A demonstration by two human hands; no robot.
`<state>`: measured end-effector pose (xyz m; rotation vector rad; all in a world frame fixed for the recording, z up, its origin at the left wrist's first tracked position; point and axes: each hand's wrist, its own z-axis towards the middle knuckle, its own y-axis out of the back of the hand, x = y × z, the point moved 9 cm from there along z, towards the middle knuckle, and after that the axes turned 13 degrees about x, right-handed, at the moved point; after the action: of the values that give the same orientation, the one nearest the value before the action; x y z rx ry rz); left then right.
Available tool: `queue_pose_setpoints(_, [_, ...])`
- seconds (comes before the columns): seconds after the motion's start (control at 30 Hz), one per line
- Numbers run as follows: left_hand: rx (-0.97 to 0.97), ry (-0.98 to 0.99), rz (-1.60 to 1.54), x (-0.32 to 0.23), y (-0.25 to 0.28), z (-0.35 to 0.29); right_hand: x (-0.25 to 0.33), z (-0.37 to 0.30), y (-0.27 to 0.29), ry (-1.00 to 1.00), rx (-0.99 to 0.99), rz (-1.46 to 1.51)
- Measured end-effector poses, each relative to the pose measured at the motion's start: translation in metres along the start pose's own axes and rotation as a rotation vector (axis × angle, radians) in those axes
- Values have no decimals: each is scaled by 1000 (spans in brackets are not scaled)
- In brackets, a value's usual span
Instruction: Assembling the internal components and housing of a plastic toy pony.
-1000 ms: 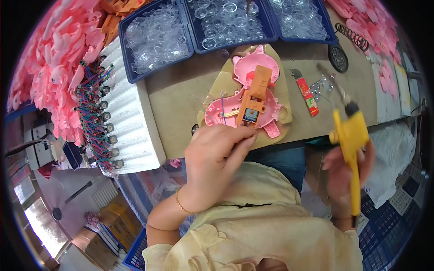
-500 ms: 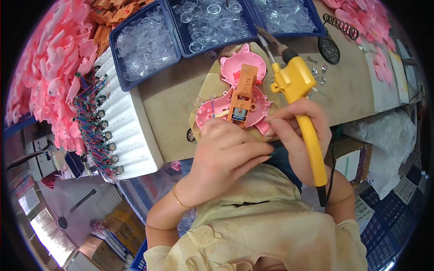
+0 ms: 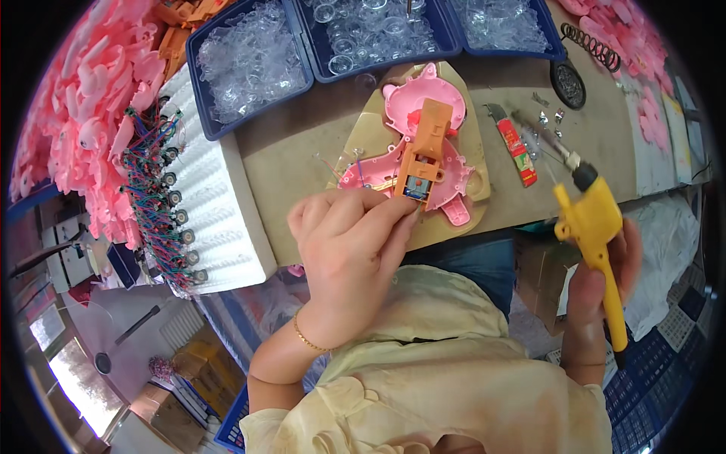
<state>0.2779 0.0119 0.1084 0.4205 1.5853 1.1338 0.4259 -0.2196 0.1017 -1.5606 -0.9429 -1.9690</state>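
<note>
My left hand is closed in a pinch at the near end of an orange plastic housing, its fingertips covering whatever is between them. Inside that housing's open end shows a small blue-and-silver part. The housing lies across an open pink toy shell, which rests on a tan shaped holder. Thin wires poke out of the shell's left side. Off to the right, my right hand grips a yellow soldering gun, its tip pointing up and left, apart from the shell.
Blue trays of clear plastic pieces line the back. At left, wired parts sit on a white foam block, beside heaped pink shells. A red-handled cutter, a black coil stand and metal bits lie at right.
My right hand has carried the soldering gun right and down, away from the shell, uncovering the cutter. My left fingertips have come to the housing's near end.
</note>
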Motion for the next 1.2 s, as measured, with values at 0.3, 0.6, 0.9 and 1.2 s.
queue_pose_setpoints(0.3, [-6,-6,9,-2,-2,1,24,-1,-56,249,534,162])
queue_pose_setpoints(0.6, [6,-24,4,-3,0,3,31,0,-59,316,534,143])
queue_pose_setpoints(0.9, [33,-24,40,-4,-1,3,-28,-26,-77,-585,782,516])
queue_pose_setpoints(1.2, [33,-30,63,-5,0,4,27,-6,-63,348,589,-11])
